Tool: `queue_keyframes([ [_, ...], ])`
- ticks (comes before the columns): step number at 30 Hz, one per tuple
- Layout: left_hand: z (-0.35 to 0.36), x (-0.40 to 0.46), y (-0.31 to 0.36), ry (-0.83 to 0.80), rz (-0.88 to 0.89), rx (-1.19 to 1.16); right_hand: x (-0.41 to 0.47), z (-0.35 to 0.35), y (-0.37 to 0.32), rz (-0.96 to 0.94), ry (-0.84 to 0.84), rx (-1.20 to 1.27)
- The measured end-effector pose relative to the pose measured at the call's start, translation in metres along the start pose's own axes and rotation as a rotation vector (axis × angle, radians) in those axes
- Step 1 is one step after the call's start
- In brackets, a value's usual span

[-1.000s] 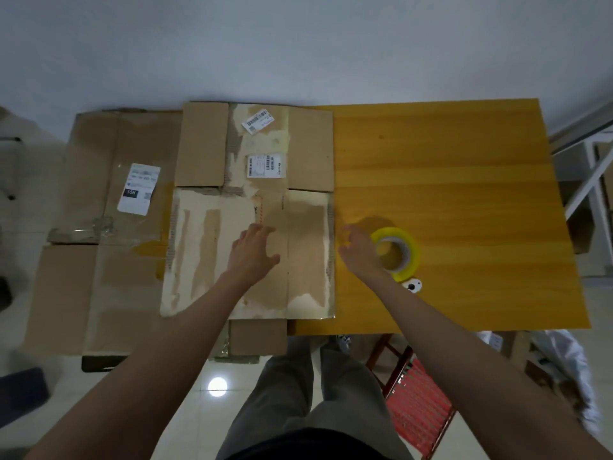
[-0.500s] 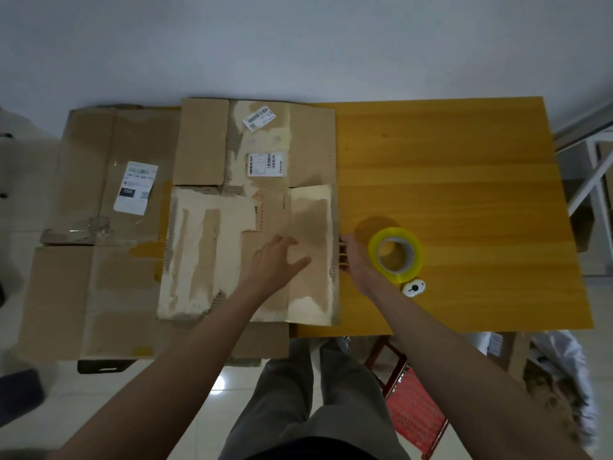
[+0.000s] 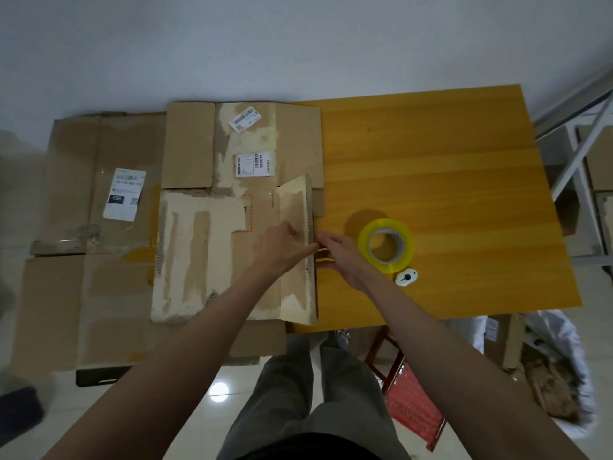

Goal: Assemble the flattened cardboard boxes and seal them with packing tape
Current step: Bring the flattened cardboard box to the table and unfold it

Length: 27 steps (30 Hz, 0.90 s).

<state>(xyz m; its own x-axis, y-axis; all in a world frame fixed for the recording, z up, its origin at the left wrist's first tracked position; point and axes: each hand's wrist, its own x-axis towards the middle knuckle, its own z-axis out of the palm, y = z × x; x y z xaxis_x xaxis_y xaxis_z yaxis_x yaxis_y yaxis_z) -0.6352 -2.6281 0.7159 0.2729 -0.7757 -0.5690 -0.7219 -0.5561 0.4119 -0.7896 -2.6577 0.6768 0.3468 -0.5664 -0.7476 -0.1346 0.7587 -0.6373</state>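
Note:
A flattened cardboard box [image 3: 199,254] with torn, pale patches lies on top of other flat cardboard at the table's left side. Its right panel [image 3: 295,214] is tilted up off the pile. My left hand [image 3: 282,250] lies on top of that panel near its right edge, fingers straight. My right hand [image 3: 335,254] has its fingers under the same edge from the right and lifts it. A roll of yellow packing tape [image 3: 386,245] lies flat on the table just right of my right hand.
A larger flat box with a shipping label [image 3: 99,194] lies further left. The yellow wooden table [image 3: 447,161] stretches to the right. A small white cutter [image 3: 406,277] sits near the tape. A red stool [image 3: 411,403] and a white bag [image 3: 557,376] stand below the table edge.
My right hand left the tape roll and slid under the box's right edge. The right panel rose from flat to tilted. My left hand moved right along the panel.

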Motion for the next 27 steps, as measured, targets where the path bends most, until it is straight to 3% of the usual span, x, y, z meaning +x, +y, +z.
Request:
queue_keyframes([
  [5, -0.002, -0.006, -0.007, 0.000, -0.018, -0.108, -0.002, -0.001, 0.004, 0.003, 0.043, -0.017],
  [13, -0.009, -0.015, 0.008, 0.152, 0.040, 0.013, -0.005, 0.012, -0.009, -0.172, 0.141, -0.476],
  [18, -0.040, -0.033, 0.026, 0.233, 0.089, 0.027, -0.022, 0.015, -0.035, -0.228, 0.233, -0.567],
  [27, -0.158, -0.111, 0.069, 0.490, 0.182, -0.027, -0.107, -0.004, -0.085, -0.278, 0.219, -0.143],
])
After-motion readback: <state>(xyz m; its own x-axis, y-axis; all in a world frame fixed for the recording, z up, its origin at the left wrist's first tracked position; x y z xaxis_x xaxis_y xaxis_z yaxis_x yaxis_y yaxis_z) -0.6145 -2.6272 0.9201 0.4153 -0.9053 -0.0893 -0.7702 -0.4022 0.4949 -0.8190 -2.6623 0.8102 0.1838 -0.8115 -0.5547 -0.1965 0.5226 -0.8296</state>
